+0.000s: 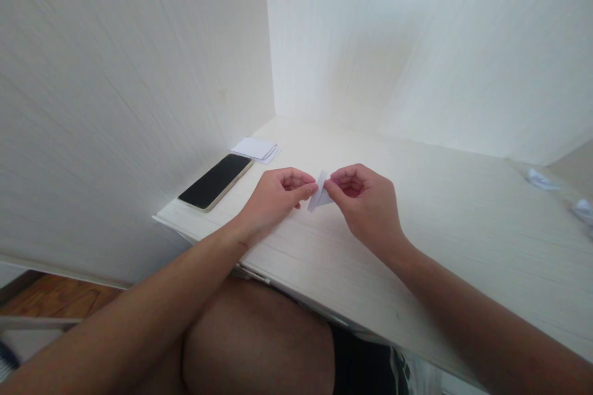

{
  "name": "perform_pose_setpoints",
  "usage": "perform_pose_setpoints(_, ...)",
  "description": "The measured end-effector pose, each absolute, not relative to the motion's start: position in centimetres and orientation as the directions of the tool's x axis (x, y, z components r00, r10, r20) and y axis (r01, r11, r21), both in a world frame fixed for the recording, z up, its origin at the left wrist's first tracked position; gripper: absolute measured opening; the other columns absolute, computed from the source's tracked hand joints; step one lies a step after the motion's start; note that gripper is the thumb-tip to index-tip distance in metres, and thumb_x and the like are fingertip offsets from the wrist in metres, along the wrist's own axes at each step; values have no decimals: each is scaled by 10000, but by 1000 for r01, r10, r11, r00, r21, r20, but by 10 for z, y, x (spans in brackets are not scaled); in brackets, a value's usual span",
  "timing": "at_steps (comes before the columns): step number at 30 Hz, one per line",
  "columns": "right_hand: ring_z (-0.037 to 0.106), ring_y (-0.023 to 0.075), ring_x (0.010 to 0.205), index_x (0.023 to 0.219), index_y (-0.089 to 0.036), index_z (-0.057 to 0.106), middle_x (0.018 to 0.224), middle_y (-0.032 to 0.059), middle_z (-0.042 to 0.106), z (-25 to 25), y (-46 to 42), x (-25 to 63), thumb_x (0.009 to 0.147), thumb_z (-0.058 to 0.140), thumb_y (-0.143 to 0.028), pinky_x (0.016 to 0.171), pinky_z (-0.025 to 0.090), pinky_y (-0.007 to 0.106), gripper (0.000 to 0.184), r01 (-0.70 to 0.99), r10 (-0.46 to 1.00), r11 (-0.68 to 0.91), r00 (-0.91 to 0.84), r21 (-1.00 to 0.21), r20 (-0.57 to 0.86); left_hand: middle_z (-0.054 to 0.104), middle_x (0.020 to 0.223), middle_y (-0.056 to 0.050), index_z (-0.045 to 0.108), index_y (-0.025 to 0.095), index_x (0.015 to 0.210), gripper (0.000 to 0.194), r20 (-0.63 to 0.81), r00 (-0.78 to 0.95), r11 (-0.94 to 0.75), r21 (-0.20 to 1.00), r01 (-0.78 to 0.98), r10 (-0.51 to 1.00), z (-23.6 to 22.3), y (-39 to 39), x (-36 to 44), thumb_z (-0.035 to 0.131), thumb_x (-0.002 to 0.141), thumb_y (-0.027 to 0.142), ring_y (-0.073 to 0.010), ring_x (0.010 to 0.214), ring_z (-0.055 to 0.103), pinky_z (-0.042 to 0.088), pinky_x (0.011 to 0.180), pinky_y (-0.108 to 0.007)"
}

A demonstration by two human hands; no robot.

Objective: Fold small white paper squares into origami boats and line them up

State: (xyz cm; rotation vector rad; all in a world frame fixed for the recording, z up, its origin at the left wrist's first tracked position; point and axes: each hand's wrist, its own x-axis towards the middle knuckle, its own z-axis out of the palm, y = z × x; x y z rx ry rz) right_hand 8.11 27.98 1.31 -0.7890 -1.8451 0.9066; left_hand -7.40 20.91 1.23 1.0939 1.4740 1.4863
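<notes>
A small folded piece of white paper (319, 198) is held just above the pale wooden desk (440, 222). My left hand (275, 195) pinches its left side with thumb and forefinger, the other fingers curled. My right hand (364, 197) pinches its right side in the same way. Both hands rest close together near the middle of the desk. Much of the paper is hidden between the fingertips.
A black-screened phone (216, 181) lies face up at the desk's left end, with a small stack of white paper sheets (256, 149) behind it. Crumpled white paper bits (540, 179) lie far right. White walls enclose the desk at left and back.
</notes>
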Motion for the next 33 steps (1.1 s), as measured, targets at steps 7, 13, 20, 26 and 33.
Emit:
perform_pose_setpoints(7, 702, 193, 660, 799, -223, 678, 748, 29, 747, 11, 281, 81, 832, 734, -258, 675, 588, 356, 73, 162, 783, 579, -385, -799, 489, 752, 768, -45, 779, 151, 837, 207, 37, -358, -18, 998, 56, 933, 17, 206, -73, 860, 696, 280, -142, 706, 640, 505, 606, -257)
perform_pose_setpoints(13, 702, 187, 655, 805, -226, 676, 743, 18, 745, 11, 282, 82, 849, 724, -241, 673, 582, 347, 67, 195, 761, 620, -386, -760, 522, 771, 833, -60, 790, 138, 926, 223, 32, -344, -1, 996, 89, 938, 18, 203, -72, 825, 743, 261, -144, 732, 654, 545, 674, -279)
perform_pose_setpoints(20, 702, 184, 653, 806, -225, 683, 748, 19, 750, 15, 278, 81, 847, 729, -232, 671, 581, 345, 61, 186, 758, 620, -394, -762, 520, 669, 744, -6, 703, 157, 873, 230, 18, -256, -32, 998, -52, 966, 15, 204, -73, 816, 774, 332, -121, 688, 607, 438, 554, -228)
perform_pose_setpoints(26, 691, 173, 637, 789, -208, 693, 733, 19, 747, 18, 274, 81, 817, 765, -233, 636, 570, 323, 82, 145, 786, 572, -379, -807, 489, 632, 686, 21, 673, 156, 824, 335, 9, -215, -41, 988, -147, 977, 12, 207, -77, 893, 706, 379, -100, 630, 549, 387, 568, -237)
perform_pose_setpoints(33, 674, 166, 606, 752, -191, 684, 684, 15, 728, 15, 279, 80, 762, 811, -255, 569, 533, 298, 142, 46, 862, 416, -337, -908, 378, 657, 717, 4, 688, 119, 769, 310, -94, -203, 31, 956, -292, 975, 11, 204, -74, 925, 699, 307, -88, 696, 580, 388, 636, -223)
